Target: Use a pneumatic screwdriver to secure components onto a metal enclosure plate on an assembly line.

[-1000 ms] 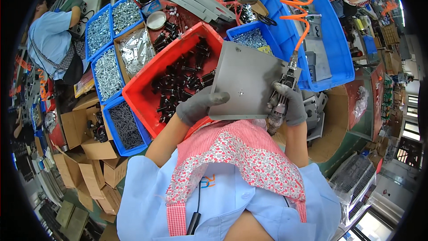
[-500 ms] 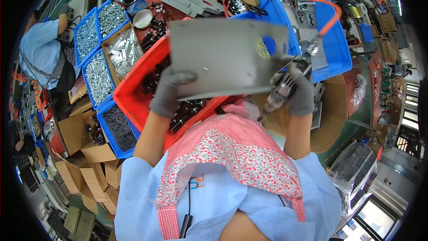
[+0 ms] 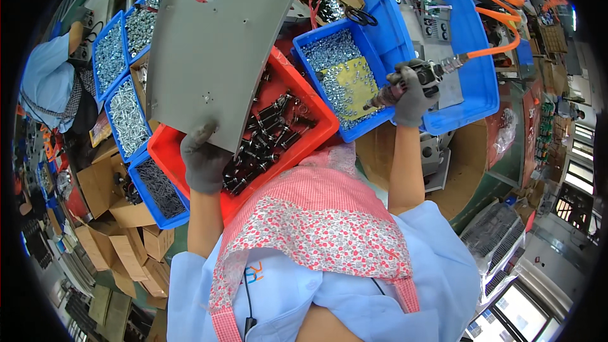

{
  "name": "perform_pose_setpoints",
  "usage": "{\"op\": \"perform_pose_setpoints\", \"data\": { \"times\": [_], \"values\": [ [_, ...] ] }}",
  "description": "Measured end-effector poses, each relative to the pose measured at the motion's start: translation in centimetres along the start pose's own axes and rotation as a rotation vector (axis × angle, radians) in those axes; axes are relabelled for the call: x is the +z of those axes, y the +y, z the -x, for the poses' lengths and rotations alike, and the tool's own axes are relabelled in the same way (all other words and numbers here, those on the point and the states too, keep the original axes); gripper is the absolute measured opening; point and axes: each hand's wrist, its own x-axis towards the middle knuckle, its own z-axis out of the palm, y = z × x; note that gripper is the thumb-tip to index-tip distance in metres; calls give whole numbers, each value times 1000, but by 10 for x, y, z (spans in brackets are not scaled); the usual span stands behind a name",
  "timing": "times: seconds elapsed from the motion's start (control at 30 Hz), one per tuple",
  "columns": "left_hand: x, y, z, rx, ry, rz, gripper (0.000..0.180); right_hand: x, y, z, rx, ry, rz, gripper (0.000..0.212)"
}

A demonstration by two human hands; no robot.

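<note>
In a grey glove, my left hand (image 3: pixel 206 159) grips the lower edge of a large grey sheet-metal panel (image 3: pixel 212 50), which is tilted up and has a round hole near its top. My gloved right hand (image 3: pixel 415 96) is wrapped round a pneumatic screwdriver (image 3: pixel 405 85), its tip pointing left over a blue bin (image 3: pixel 382 113) of small shiny nuts and a yellow piece. An orange coiled air hose (image 3: pixel 500 12) runs from the tool to the upper right. Under the panel lies a red bin (image 3: pixel 326 128) with black bolt-like parts (image 3: pixel 269 136).
Blue bins of screws (image 3: pixel 130 117) and dark screws (image 3: pixel 161 190) stand at left. A large blue tray (image 3: pixel 487 104) with circuit boards is at the right, above a cardboard box (image 3: pixel 472 158). Scissors (image 3: pixel 361 16) lie at the back. A person (image 3: pixel 54 82) in blue works at far left.
The panel has swung up and left in my left hand, uncovering the blue nut bin and more of the red bin. My right hand has lifted slightly with the screwdriver, now turned leftward.
</note>
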Motion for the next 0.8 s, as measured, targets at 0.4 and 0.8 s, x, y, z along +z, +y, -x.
{"op": "perform_pose_setpoints", "data": {
  "times": [0.4,0.8],
  "values": [
    [-19,-2,-11,209,403,-344,25,-4,57,-43,105,35,17,18],
    [-9,-11,-16,175,458,-443,28,-24,86,-46,-54,70,253,28]
  ]
}}
